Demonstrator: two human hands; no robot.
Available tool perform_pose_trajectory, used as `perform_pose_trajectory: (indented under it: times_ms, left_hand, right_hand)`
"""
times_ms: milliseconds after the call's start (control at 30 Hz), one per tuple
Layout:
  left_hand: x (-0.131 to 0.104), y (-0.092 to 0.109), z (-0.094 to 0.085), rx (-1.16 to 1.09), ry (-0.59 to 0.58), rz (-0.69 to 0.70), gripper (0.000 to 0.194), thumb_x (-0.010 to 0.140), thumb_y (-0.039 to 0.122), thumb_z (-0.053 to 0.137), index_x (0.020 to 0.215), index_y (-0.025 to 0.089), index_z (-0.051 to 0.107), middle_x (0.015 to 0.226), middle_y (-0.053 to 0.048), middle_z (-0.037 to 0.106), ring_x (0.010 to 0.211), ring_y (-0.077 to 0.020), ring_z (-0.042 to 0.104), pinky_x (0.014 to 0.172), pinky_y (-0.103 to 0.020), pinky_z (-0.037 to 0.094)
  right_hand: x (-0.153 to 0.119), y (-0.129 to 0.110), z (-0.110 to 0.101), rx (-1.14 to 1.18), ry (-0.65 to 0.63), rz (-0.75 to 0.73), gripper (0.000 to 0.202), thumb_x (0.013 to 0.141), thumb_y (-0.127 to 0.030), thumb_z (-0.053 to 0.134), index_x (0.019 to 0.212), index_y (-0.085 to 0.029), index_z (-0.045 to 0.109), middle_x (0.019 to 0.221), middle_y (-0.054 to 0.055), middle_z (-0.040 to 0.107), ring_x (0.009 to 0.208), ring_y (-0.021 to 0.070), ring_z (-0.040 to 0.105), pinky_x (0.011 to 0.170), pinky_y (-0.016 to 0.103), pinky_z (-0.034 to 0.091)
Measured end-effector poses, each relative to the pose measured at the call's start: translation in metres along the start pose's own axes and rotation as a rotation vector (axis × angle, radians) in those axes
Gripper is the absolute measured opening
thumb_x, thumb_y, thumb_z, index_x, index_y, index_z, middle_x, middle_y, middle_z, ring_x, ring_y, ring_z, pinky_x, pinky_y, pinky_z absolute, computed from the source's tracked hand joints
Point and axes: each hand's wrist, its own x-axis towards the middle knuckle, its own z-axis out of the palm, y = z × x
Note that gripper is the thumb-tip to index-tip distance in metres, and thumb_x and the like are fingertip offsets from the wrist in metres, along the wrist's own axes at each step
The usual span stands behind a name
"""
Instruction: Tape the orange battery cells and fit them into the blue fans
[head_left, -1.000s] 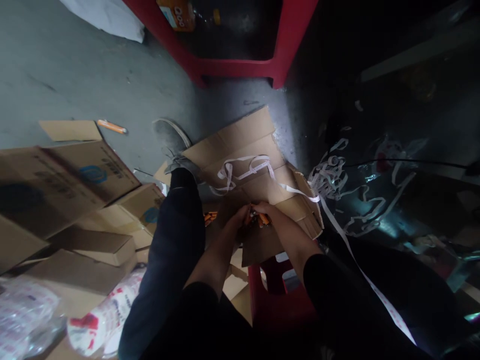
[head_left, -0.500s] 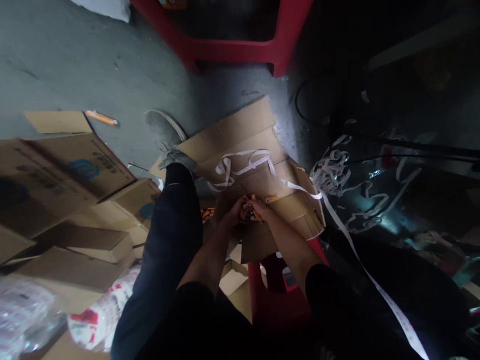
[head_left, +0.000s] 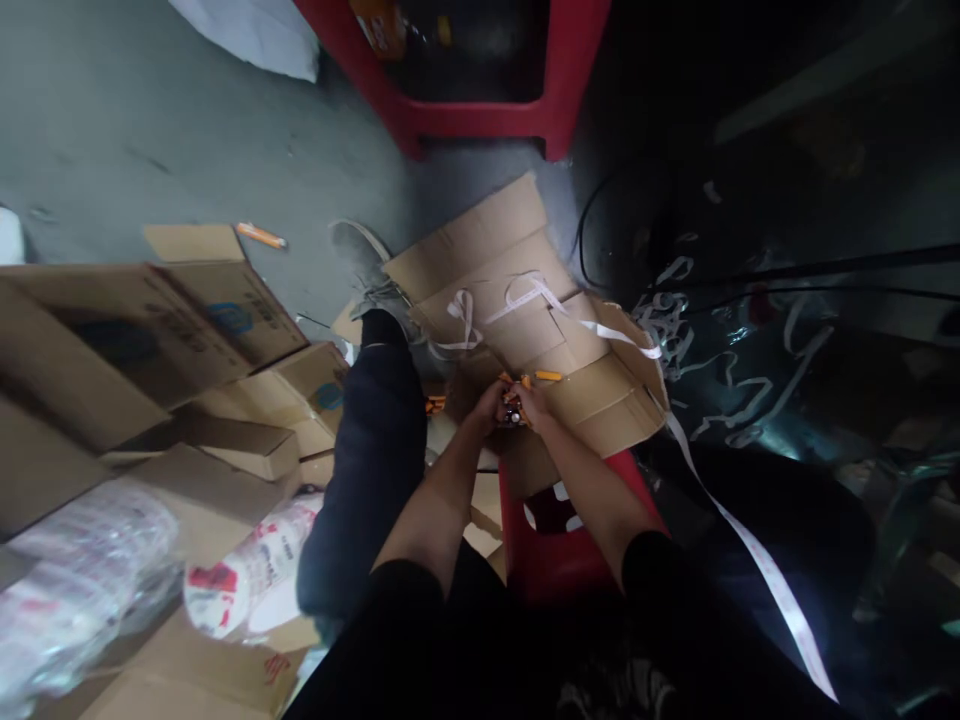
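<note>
My left hand (head_left: pixel 491 403) and my right hand (head_left: pixel 533 402) come together over a flattened cardboard sheet (head_left: pixel 491 270). Between them they hold a bunch of small orange cylinders (head_left: pixel 513 411), some showing pale, shiny ends. The fingers curl in around the bunch and are partly hidden. One loose orange cylinder (head_left: pixel 548 376) lies on the cardboard just beyond my right hand. More orange pieces (head_left: pixel 434 404) show left of my left hand, beside my leg. A white printed ribbon (head_left: pixel 551 298) loops across the cardboard and trails off to the right.
Opened cardboard boxes (head_left: pixel 262 385) and plastic-wrapped packs (head_left: pixel 251 570) crowd the left side. A red stool (head_left: pixel 480 118) stands ahead; another red stool (head_left: pixel 559 570) is under my arms. Tangled ribbon (head_left: pixel 664 325) and black cables (head_left: pixel 825 270) lie right. An orange tube (head_left: pixel 261 236) rests on the floor.
The view has shifted, so the boxes and floor items sit further right. My hands stay together around the orange cylinders, with more shiny ends now showing between them.
</note>
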Motion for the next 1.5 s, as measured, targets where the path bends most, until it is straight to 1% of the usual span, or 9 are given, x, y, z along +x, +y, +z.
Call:
perform_pose_trajectory:
  times_ms: [367, 533, 700, 833, 967, 1100, 1267, 1367, 1500]
  left_hand:
    - [-0.225, -0.009, 0.127, -0.048, 0.034, 0.85, 0.033, 0.065, 0.034, 0.069, 0.094, 0.02, 0.064, 0.077, 0.002, 0.069, 0.069, -0.0169, 0.068, 0.065, -0.025, 0.054]
    - [-0.373, -0.069, 0.211, -0.004, -0.184, 1.244, 0.032, 0.066, 0.032, 0.07, 0.096, 0.022, 0.065, 0.088, 0.002, 0.071, 0.077, -0.0141, 0.069, 0.067, -0.021, 0.054]
    - [-0.497, -0.157, 0.329, 0.05, -0.667, 1.664, 0.031, 0.078, 0.037, 0.069, 0.106, 0.024, 0.07, 0.1, 0.0, 0.073, 0.091, -0.0195, 0.073, 0.083, -0.03, 0.06]
    - [-0.523, -0.215, 0.425, 0.28, -1.002, 1.672, 0.038, 0.086, 0.043, 0.069, 0.119, 0.025, 0.067, 0.115, -0.002, 0.072, 0.109, -0.0235, 0.07, 0.098, -0.035, 0.057]
    - [-0.487, -0.229, 0.47, 0.889, -0.748, 1.621, 0.043, 0.089, 0.045, 0.073, 0.127, 0.023, 0.066, 0.124, -0.009, 0.071, 0.132, -0.0372, 0.059, 0.114, -0.05, 0.046]
    - [-0.455, -0.223, 0.462, 1.512, -0.394, 1.815, 0.055, 0.073, 0.034, 0.088, 0.124, 0.024, 0.072, 0.152, -0.016, 0.058, 0.155, -0.052, 0.028, 0.128, -0.069, 0.004]
    - [-0.458, -0.21, 0.413, 1.571, -0.491, 1.988, 0.058, 0.088, 0.036, 0.074, 0.145, 0.028, 0.063, 0.16, -0.012, 0.052, 0.155, -0.0424, 0.033, 0.131, -0.063, 0.008]
    - [-0.441, -0.17, 0.354, 1.305, -0.562, 1.904, 0.039, 0.097, 0.043, 0.063, 0.133, 0.029, 0.071, 0.148, -0.009, 0.063, 0.148, -0.0336, 0.046, 0.129, -0.053, 0.027]
    - [-0.375, -0.078, 0.234, 0.983, 0.05, 1.401, 0.03, 0.095, 0.048, 0.061, 0.092, 0.022, 0.074, 0.109, -0.014, 0.076, 0.12, -0.0316, 0.066, 0.113, -0.044, 0.046]
  right_hand:
    - [-0.213, -0.132, -0.025, -0.038, -0.015, -0.638, 0.026, 0.08, -0.045, 0.066, 0.073, -0.021, 0.061, 0.063, -0.004, 0.061, 0.066, 0.0164, 0.061, 0.066, 0.026, 0.05]
    - [-0.398, -0.177, -0.079, -0.078, 0.052, -1.163, 0.019, 0.071, -0.038, 0.077, 0.082, -0.023, 0.071, 0.093, 0.001, 0.075, 0.092, 0.023, 0.069, 0.09, 0.035, 0.056]
    - [-0.614, -0.175, -0.174, -0.343, 0.387, -1.87, 0.036, 0.088, -0.041, 0.071, 0.12, -0.025, 0.075, 0.134, 0.006, 0.071, 0.128, 0.0254, 0.065, 0.116, 0.04, 0.047]
    - [-0.7, -0.148, -0.266, -0.35, 0.733, -1.974, 0.04, 0.092, -0.045, 0.07, 0.128, -0.026, 0.071, 0.136, 0.007, 0.07, 0.131, 0.0289, 0.062, 0.117, 0.047, 0.046]
    - [-0.687, -0.127, -0.352, -0.459, 0.756, -1.61, 0.036, 0.096, -0.047, 0.065, 0.117, -0.02, 0.075, 0.117, 0.006, 0.077, 0.112, 0.0276, 0.07, 0.11, 0.05, 0.051]
    - [-0.66, -0.118, -0.399, -0.673, 0.6, -1.289, 0.045, 0.066, -0.043, 0.093, 0.104, -0.021, 0.079, 0.117, 0.009, 0.079, 0.11, 0.0294, 0.072, 0.11, 0.052, 0.052]
    - [-0.689, -0.116, -0.399, -0.772, 0.631, -1.366, 0.049, 0.068, -0.042, 0.095, 0.112, -0.029, 0.08, 0.131, 0.005, 0.076, 0.112, 0.0283, 0.074, 0.111, 0.054, 0.053]
    - [-0.712, -0.1, -0.366, -0.831, 0.832, -1.419, 0.032, 0.083, -0.045, 0.086, 0.112, -0.032, 0.08, 0.132, 0.004, 0.075, 0.111, 0.0259, 0.074, 0.106, 0.047, 0.056]
    - [-0.668, -0.073, -0.293, -0.886, 0.666, -1.452, 0.013, 0.095, -0.041, 0.075, 0.104, -0.035, 0.081, 0.089, 0.003, 0.081, 0.074, 0.0201, 0.076, 0.068, 0.03, 0.06]
